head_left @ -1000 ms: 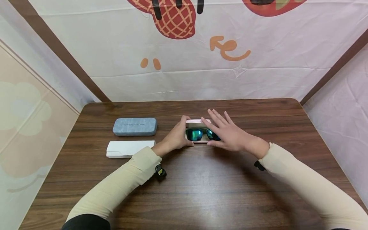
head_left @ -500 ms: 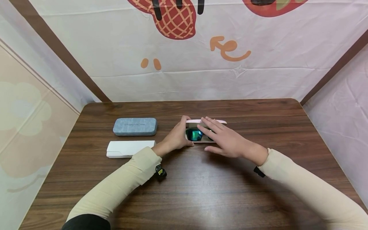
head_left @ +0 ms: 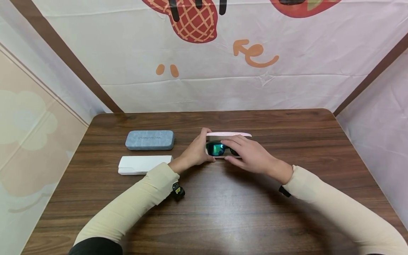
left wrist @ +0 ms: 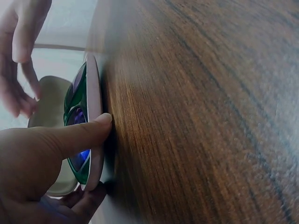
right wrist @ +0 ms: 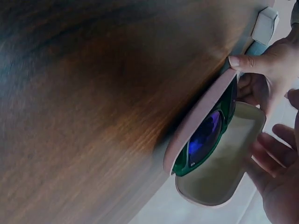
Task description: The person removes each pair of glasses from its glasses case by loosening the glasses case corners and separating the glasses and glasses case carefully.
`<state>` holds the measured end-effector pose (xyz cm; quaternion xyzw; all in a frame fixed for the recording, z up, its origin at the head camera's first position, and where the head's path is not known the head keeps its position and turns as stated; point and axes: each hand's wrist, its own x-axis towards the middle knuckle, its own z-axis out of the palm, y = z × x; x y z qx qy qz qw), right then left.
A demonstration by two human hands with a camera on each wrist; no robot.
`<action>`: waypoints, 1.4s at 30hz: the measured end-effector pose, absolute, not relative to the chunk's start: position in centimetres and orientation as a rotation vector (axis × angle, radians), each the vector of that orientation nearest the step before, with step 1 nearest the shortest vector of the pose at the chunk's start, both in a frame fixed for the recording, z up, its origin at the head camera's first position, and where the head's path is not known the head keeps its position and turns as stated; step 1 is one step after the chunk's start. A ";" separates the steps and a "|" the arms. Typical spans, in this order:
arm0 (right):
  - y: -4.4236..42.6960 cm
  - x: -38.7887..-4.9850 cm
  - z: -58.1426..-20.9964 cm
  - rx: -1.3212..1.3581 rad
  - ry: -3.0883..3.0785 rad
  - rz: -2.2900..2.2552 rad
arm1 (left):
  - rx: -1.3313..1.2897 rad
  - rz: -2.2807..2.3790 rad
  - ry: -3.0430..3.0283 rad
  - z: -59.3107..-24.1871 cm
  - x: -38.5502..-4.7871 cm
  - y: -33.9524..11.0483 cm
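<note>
A pink glasses case (head_left: 228,134) stands with its lid raised on the table, and dark sunglasses (head_left: 217,149) with blue-green mirrored lenses lie in its base. My left hand (head_left: 194,150) grips the case's left end, the thumb on the front edge in the left wrist view. Over the right half hovers my right hand (head_left: 255,155), its fingers loosely bent and hiding part of the right lens. In the right wrist view the lid's pale inside (right wrist: 217,161) faces that hand (right wrist: 280,172), whose fingers are close to the lid; contact is unclear.
Left of the case on the wooden table (head_left: 204,212) lie a blue closed glasses case (head_left: 149,140) and, nearer, a white closed case (head_left: 143,165). A printed cloth (head_left: 204,92) hangs behind the table's far edge.
My right hand has moved slightly left and its fingers have bent from nearly straight. More of the case's right end shows. The left hand and the case have stayed in place.
</note>
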<state>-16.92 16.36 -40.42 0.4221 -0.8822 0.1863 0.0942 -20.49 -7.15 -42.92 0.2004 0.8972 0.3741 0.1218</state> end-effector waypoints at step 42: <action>13.5 -17.9 -42.1 0.933 -2.816 0.187 | 0.584 1.093 2.627 -43.0 -20.4 -7.1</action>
